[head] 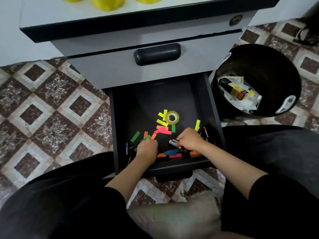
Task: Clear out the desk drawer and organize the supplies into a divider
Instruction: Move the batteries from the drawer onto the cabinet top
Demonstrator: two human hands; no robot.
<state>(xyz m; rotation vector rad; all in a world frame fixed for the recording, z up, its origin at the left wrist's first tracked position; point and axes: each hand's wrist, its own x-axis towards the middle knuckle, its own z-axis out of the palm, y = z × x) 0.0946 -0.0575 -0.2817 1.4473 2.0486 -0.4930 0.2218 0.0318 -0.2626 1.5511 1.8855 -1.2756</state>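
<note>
Both hands are down in the open bottom drawer (214,107) of the pedestal, gathering what lies along its front edge. The right hand (189,139) is curled closed around a small silvery cylinder, probably a battery (173,142), whose end sticks out past the fingers. The left hand (147,148) is bunched over the coloured paper flags near the front left; its fingers are folded under, and I cannot tell whether it has anything pinched.

To do this step well, I would judge it best to lift out the solid items first: the battery, the blue pen (126,147) against the left wall, the orange-tipped pen (205,132) near the right wall and the roll of clear tape (172,117). The loose sticky flags (162,130) are thin and scattered flat on the dark drawer floor, so sweeping them into a pile with the side of a hand should go better than picking each one.

No divider shows anywhere in view, so where the supplies will go I cannot say. The drawer's back half is bare. Beside it on the tiled floor stands a black waste bin (276,54) holding crumpled wrappers and a small yellow-and-black box (235,91). On the surface above sit several yellow round things (107,3), cut off by the frame.
</note>
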